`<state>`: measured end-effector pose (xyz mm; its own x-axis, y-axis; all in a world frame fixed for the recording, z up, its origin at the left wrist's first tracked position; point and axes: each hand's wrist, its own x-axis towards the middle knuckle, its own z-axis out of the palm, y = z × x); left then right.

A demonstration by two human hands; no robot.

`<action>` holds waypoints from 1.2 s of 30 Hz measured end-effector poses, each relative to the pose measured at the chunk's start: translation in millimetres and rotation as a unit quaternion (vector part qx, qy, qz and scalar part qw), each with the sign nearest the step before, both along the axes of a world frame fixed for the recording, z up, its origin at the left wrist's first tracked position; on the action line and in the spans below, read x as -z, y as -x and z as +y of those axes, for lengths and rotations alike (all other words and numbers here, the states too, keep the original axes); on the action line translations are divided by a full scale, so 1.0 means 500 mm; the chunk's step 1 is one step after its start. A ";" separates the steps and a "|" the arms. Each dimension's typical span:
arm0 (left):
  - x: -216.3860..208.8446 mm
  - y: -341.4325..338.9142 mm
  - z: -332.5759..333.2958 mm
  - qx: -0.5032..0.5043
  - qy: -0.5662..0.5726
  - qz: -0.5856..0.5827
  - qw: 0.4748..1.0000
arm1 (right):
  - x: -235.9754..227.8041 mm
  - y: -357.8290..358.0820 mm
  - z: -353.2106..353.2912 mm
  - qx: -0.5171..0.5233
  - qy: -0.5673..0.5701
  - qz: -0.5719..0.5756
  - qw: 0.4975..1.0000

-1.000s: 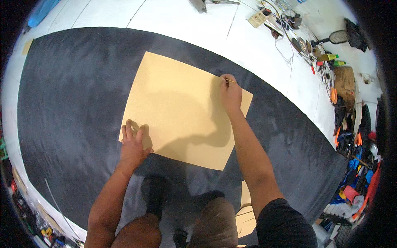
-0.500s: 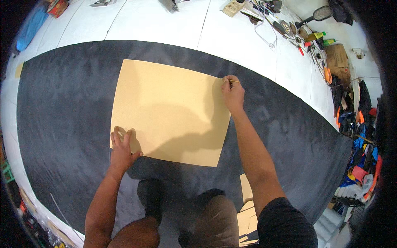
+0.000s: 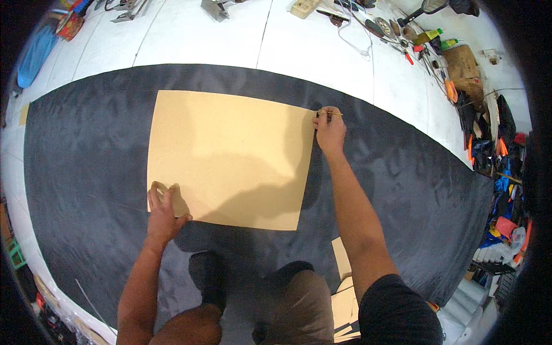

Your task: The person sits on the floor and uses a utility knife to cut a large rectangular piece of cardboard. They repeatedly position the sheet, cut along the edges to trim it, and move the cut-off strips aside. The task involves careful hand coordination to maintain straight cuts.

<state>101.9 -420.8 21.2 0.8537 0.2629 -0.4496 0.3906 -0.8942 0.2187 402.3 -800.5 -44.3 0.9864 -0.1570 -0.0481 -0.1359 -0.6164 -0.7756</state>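
A large tan sheet of card point(image 3: 230, 149) lies flat on a spread of black fabric point(image 3: 86, 161). At the sheet's near left corner my left hand point(image 3: 165, 215) rests with fingers spread, its fingertips on the card and the thumb at the near edge. My right hand point(image 3: 330, 132) is at the far right corner, its fingers pinched round a thin yellow pen-like stick point(image 3: 337, 114). The stick's tip is hidden by the fingers.
Several cut tan card pieces point(image 3: 344, 302) lie beside my right knee. White floor tiles point(image 3: 201, 43) border the fabric. Tools, cables and bottles point(image 3: 428, 36) line the far right wall, near a brown cardboard box point(image 3: 463, 69). A blue bag point(image 3: 35, 60) sits far left.
The whole view has turned slightly. My right hand has shifted a little to the right at the sheet's far right corner. My left hand stays at the near left corner.
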 end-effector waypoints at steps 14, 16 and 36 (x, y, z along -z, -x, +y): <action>-0.002 -0.003 0.003 0.001 0.007 0.009 1.000 | -0.004 0.006 0.003 0.019 -0.028 -0.002 0.999; -0.006 -0.007 -0.001 -0.005 0.015 0.015 1.000 | 0.000 0.006 -0.003 0.013 -0.017 -0.004 1.000; -0.028 -0.011 0.005 0.001 0.016 0.047 0.999 | 0.035 0.010 -0.027 -0.014 0.131 -0.066 0.989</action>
<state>107.6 -418.4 35.3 0.8076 0.2456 -0.5362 0.4096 -0.8877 0.2104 397.4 -814.1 -61.8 0.9855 -0.1198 0.1203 -0.0244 -0.8012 -0.5979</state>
